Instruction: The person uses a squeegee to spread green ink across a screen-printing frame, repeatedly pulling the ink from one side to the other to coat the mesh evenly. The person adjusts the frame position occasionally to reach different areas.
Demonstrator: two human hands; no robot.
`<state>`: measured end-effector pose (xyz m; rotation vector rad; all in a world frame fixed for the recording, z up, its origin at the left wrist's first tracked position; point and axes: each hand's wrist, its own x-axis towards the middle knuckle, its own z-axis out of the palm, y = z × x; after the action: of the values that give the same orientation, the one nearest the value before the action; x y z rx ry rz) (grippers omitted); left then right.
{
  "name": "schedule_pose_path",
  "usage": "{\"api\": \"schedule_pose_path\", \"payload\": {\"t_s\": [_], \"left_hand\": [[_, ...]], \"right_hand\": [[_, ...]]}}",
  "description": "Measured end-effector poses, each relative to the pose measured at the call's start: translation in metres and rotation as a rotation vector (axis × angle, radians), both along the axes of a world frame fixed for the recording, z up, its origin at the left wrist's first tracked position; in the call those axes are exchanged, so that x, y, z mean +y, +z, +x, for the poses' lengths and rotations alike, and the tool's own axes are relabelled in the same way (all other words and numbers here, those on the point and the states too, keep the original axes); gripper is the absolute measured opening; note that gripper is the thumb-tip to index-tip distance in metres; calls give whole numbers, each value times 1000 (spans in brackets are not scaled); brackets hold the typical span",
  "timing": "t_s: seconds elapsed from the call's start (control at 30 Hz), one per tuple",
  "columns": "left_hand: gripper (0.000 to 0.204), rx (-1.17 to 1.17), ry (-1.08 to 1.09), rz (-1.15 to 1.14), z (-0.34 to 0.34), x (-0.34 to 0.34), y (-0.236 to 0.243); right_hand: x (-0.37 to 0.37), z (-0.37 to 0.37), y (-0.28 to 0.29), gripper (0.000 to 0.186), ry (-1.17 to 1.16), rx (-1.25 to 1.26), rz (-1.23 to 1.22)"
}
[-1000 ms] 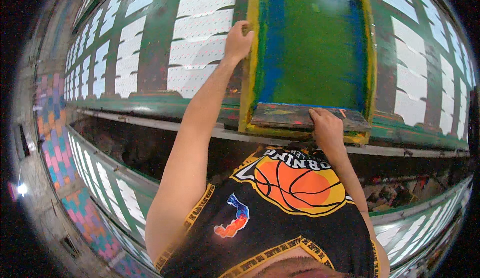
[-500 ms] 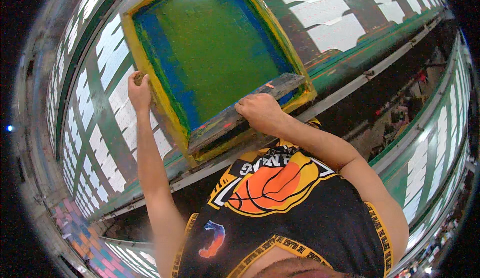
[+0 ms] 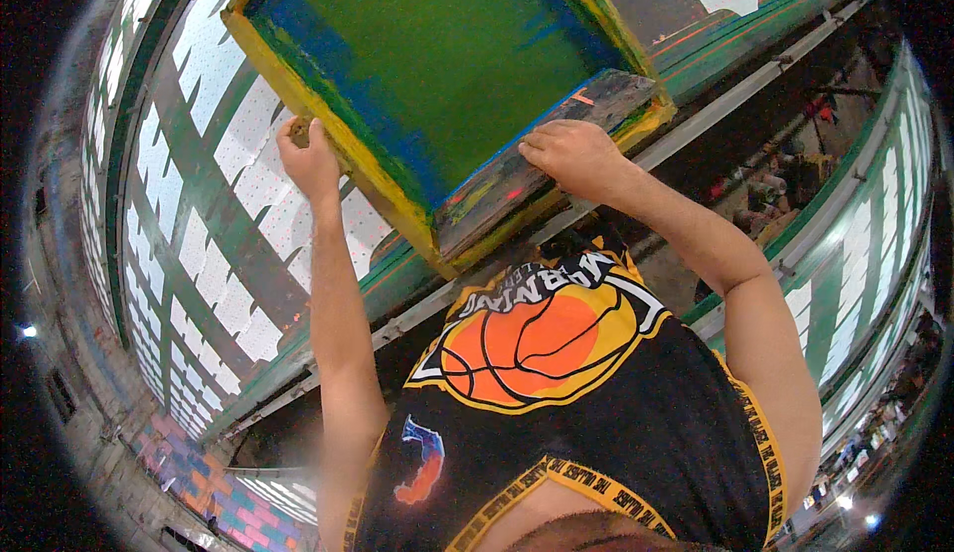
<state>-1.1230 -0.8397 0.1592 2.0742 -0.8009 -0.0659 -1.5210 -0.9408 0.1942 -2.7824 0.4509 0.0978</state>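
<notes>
A screen-printing frame with yellow-stained sides and a green mesh, blue along its edges, lies tilted across the view over a long table. My right hand is closed over a long, paint-stained squeegee, which lies across the near end of the mesh, inside the frame. Beside the frame's left side is my left hand, its fingers curled round a small brownish knob-like piece. Whether that piece is fixed to the frame I cannot tell.
White cut fabric pieces lie in rows on the green-and-grey table. A metal rail runs along its near edge. Past a dark gap at the right stands another table with white pieces. Coloured floor blocks show at lower left.
The frame, the squeegee and both hands appear higher and further right in the view, and the frame looks turned. Both hands keep their holds; the squeegee stays at the frame's near end.
</notes>
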Motion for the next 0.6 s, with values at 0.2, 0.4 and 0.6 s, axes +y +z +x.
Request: {"api": "schedule_pose_path", "payload": {"t_s": [0.2, 0.4, 0.6], "left_hand": [[39, -50, -4, 100, -42, -35, -13], [40, -31, -16, 136, -35, -42, -30], [39, 47, -22, 131, -35, -50, -43]], "right_hand": [[-37, -39, 0, 41, 10, 78, 45], [-45, -33, 5, 44, 31, 102, 118], [-49, -44, 18, 43, 9, 157, 99]]}}
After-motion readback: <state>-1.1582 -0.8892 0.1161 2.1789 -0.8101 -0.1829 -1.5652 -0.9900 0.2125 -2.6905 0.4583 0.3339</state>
